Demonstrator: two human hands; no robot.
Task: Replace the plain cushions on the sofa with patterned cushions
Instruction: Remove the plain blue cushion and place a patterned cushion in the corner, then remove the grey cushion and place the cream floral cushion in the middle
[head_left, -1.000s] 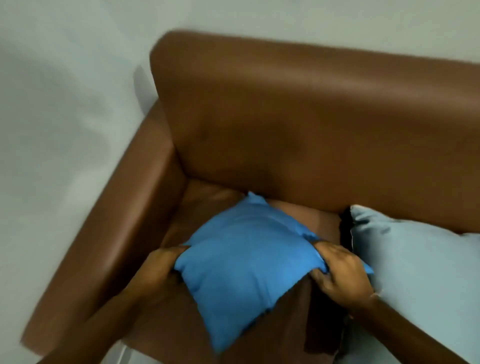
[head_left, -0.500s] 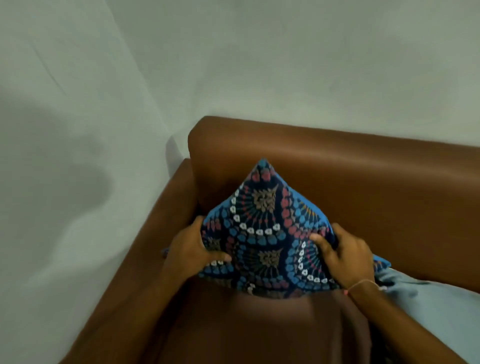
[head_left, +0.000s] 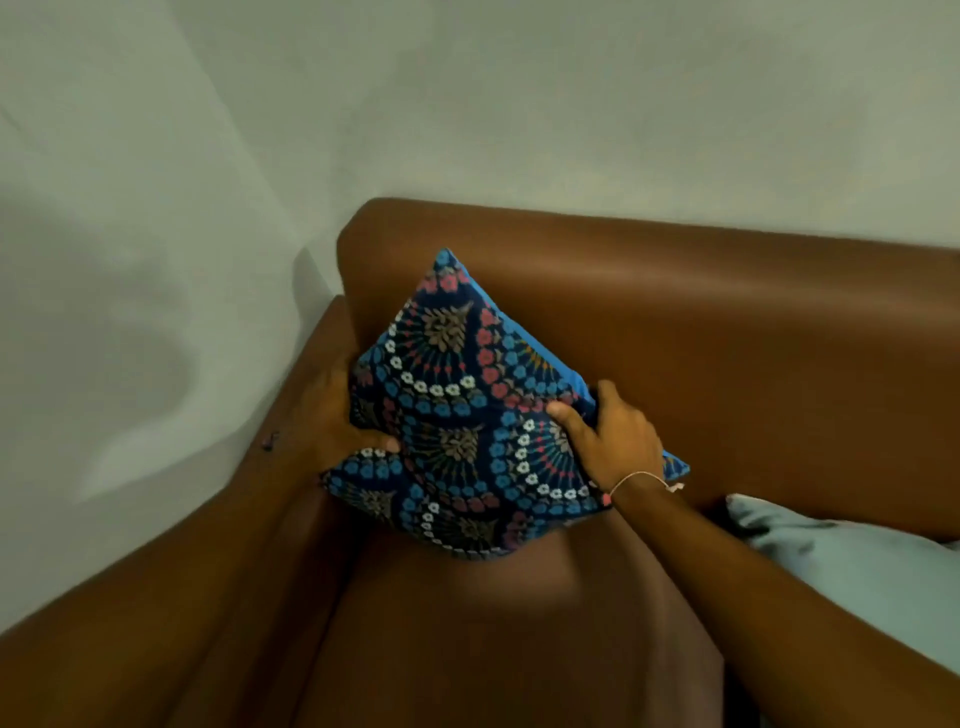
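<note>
A patterned cushion (head_left: 457, 415), dark blue with red, blue and white flower rings and a plain blue back, stands on one corner in the left corner of the brown sofa (head_left: 727, 338), leaning against the backrest. My left hand (head_left: 337, 415) grips its left edge with the thumb on the front. My right hand (head_left: 613, 441) grips its right edge. A plain light blue cushion (head_left: 841, 566) lies on the seat at the right, partly cut off by the frame edge.
The sofa's left armrest (head_left: 291, 467) runs along a pale wall (head_left: 156, 260) that meets the back wall behind the backrest. Bare brown seat (head_left: 493, 623) lies in front of the patterned cushion.
One second ago the cushion lay with its plain blue side up on the seat. It has been turned pattern-forward and stood up, and it now sits tilted further into the sofa corner.
</note>
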